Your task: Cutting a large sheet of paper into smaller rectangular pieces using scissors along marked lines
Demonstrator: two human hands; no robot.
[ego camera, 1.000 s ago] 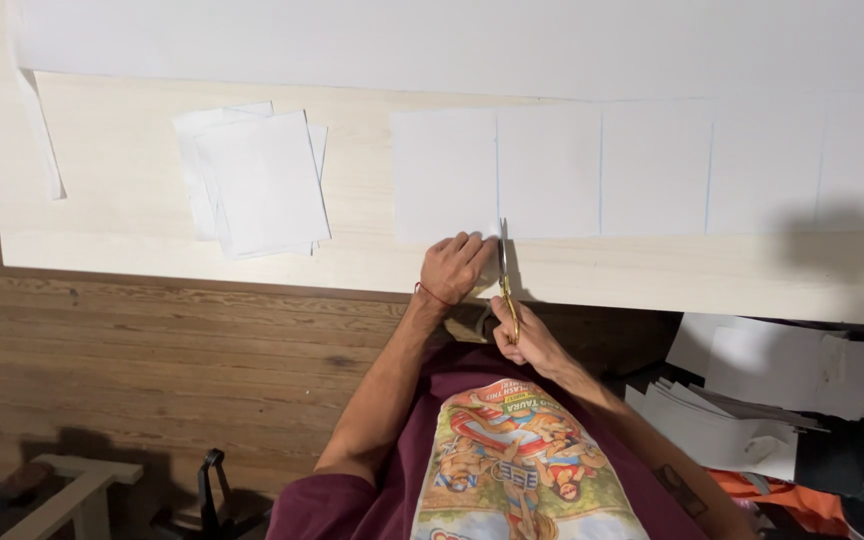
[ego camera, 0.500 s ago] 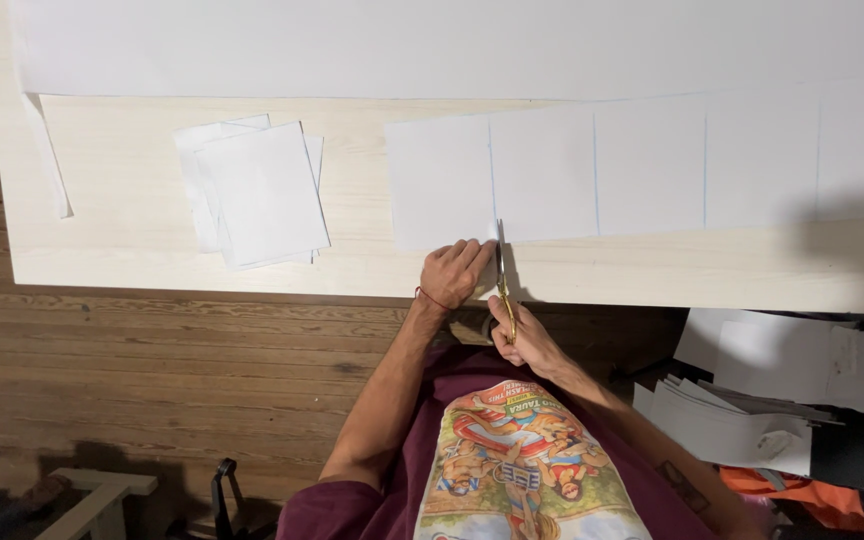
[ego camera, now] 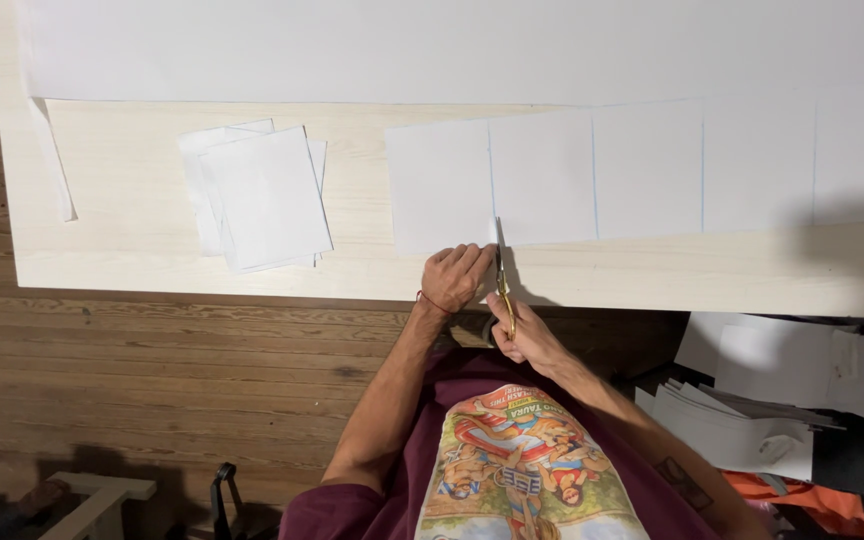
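Cutting into the near edge of a long white paper strip [ego camera: 652, 170], the right hand [ego camera: 522, 335] is closed around gold scissors [ego camera: 503, 285], blades pointing up a ruled line. The left hand [ego camera: 457, 275] presses fingers curled on the strip just left of the blades. A stack of cut sheets [ego camera: 257, 195] lies further left on the pale worktop [ego camera: 152, 270].

Paper strip [ego camera: 652, 170] lies across table [ego camera: 152, 265]; stack of sheets [ego camera: 262, 195] to its left. Large sheet [ego camera: 452, 45] behind both. Scissors [ego camera: 502, 275] at strip's near edge, left hand [ego camera: 455, 275] beside.
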